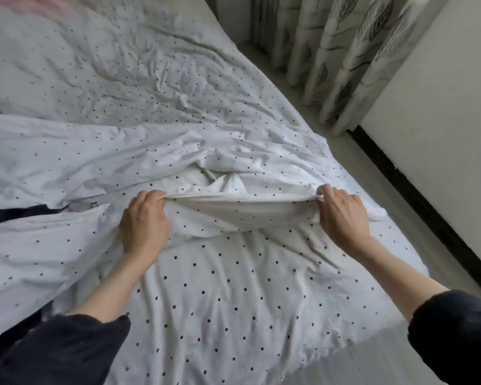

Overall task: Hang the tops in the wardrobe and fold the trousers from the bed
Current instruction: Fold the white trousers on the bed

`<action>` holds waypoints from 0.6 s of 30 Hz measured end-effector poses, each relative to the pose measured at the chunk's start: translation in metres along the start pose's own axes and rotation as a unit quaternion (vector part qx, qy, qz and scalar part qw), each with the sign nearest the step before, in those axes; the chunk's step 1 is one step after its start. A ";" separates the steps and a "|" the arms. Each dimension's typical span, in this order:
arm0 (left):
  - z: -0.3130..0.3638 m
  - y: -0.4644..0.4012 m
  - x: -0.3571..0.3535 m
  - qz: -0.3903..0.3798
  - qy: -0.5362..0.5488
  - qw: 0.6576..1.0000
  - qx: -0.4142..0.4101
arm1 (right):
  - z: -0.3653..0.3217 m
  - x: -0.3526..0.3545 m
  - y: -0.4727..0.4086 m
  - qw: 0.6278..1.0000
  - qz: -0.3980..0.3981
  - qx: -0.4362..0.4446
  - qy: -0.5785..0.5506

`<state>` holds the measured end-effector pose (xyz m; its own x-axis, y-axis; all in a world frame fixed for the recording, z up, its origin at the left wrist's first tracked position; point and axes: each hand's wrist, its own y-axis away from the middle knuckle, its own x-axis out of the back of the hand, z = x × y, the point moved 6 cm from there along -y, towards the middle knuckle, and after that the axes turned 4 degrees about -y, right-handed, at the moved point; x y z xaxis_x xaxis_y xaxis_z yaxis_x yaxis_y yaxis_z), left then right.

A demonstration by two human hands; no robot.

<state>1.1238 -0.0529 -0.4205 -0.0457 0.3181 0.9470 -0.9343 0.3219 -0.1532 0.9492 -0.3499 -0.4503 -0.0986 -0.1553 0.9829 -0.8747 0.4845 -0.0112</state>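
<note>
Hands are seen over a bed [233, 315] covered in white fabric with small black dots. Left hand [145, 220] is curled round one end of a raised edge of white dotted cloth [242, 209], fingers pinched on the fold. Right hand [342, 215] is gripped on the other end of the same edge, knuckles up. Cloth edge is stretched taut between the two hands and lifted slightly off the bed, with a shadowed pocket under it. Whether this cloth is a garment or bedding cannot be told; the pattern is matched to the sheet below.

More dotted white fabric [67, 162] is spread in wide creased panels across the left and middle of the bed. Dark strip [20, 212] is shown between two of these panels at the left edge; what it is cannot be told. Pink blur [50, 4] is seen at the top left corner.

Both forearms are bare, with dark sleeves [453, 337] pushed up near the elbows. Leaf-print curtains [345, 51] are hung beyond the bed at top right, beside a pale wall [442, 107] with a dark skirting strip [417, 195] along the floor.
</note>
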 end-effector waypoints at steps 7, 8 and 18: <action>0.005 -0.112 0.011 0.047 0.078 0.996 -0.001 | -0.008 0.009 -0.083 0.990 0.094 -0.098 -0.037; 0.006 -0.127 0.008 0.048 0.077 0.996 -0.003 | -0.005 0.007 -0.093 0.989 0.100 -0.103 -0.045; 0.008 -0.237 -0.082 -0.014 0.012 0.998 0.056 | 0.015 -0.049 -0.226 0.989 0.056 -0.119 -0.067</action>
<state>1.3462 -0.1630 -0.4596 -0.0125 0.3321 0.9432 -0.9688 0.2294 -0.0937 1.1448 -0.4650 -0.4984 -0.2641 -0.1949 0.9446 -0.7194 0.6921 -0.0583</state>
